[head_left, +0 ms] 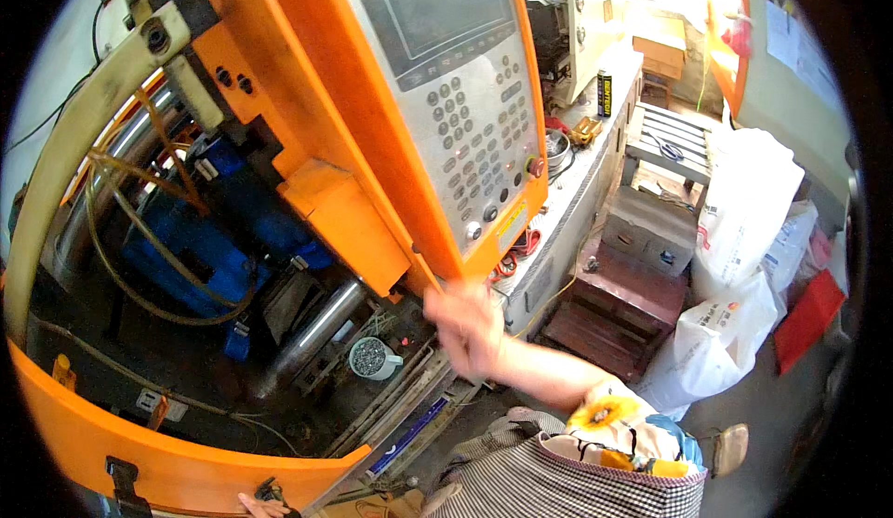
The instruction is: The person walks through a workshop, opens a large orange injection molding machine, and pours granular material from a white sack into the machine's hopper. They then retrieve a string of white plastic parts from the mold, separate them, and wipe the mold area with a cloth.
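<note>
My right hand (470, 327) is raised just below the lower corner of an orange control panel (465, 146) with a dark screen and rows of buttons. It is smeared by motion, and its fingers do not show clearly. Down at the lower edge, only the fingers of my left hand (263, 506) appear, curled at a black handle (270, 490) on the orange machine door (186, 476). The rest of that hand is cut off. Inside the machine, a light mug (374, 358) full of small grey bits stands near a shiny metal bar (321, 332).
Yellowish hoses (158, 239) loop over blue machine parts. Right of the panel runs a workbench (567, 211) with a black can (605, 95) and loose tools. Beyond it are a dark red metal box (633, 281), scissors (670, 149) on a slatted stand, and white sacks (744, 211).
</note>
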The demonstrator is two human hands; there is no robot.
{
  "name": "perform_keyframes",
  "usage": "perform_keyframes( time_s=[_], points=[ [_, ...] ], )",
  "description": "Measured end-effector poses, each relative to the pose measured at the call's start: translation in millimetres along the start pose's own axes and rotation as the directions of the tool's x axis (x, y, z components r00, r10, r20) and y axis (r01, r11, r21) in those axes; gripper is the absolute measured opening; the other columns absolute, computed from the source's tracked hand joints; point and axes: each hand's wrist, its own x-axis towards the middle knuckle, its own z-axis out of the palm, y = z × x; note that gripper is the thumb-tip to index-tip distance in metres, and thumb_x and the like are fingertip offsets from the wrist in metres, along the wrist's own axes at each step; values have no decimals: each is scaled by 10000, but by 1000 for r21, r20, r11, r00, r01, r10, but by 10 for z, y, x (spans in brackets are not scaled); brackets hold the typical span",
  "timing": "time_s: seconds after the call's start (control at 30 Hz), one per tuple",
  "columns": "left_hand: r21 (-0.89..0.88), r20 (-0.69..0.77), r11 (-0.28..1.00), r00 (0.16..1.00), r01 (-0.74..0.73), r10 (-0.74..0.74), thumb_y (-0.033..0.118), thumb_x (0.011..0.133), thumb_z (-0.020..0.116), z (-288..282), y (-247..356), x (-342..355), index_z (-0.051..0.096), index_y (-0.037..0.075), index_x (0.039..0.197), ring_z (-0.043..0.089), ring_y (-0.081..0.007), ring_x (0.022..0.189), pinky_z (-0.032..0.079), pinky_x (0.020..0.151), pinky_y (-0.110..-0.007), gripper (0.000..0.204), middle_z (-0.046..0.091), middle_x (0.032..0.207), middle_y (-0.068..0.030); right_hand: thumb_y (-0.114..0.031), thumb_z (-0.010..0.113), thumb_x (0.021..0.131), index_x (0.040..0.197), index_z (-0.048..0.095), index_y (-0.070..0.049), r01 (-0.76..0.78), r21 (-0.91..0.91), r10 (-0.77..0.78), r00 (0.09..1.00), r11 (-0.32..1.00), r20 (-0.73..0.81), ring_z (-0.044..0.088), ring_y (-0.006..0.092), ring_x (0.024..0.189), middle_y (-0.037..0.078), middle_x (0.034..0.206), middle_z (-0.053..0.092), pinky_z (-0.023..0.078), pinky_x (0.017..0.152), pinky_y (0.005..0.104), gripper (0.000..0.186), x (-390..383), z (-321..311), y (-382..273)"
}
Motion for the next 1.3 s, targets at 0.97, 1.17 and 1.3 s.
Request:
perform_keyframes(
  time_s=[0.97, 1.17, 1.3],
  points=[
    [-168, 6, 985, 999, -37, 39, 125, 836, 567, -388, -346, 216, 432, -2, 782, 344, -103, 352, 336, 362, -243, 193, 366, 459, -26, 41, 512, 756, 871, 573, 26, -299, 701, 41, 932, 647, 361, 580, 249, 761, 141, 878, 573, 472, 678, 336, 132, 108, 1112, -615],
    [-142, -31, 987, 997, -70, 66, 92, 839, 544, -584, -334, 175, 408, 14, 771, 328, -92, 335, 357, 361, -241, 171, 344, 465, -12, -75, 475, 855, 1074, 515, 17, -608, 553, 120, 727, 570, 676, 547, 245, 887, 145, 934, 557, 441, 760, 329, 241, -210, 2585, -737],
    [-99, -106, 992, 992, -73, 63, 64, 838, 527, -683, -391, 171, 387, 17, 776, 326, -88, 336, 368, 353, -253, 160, 334, 484, -10, -153, 483, 876, 1137, 467, 4, -808, 383, 312, 543, 448, 780, 534, 201, 876, 108, 916, 538, 428, 783, 321, 306, -5, 3885, -789]
  ],
)
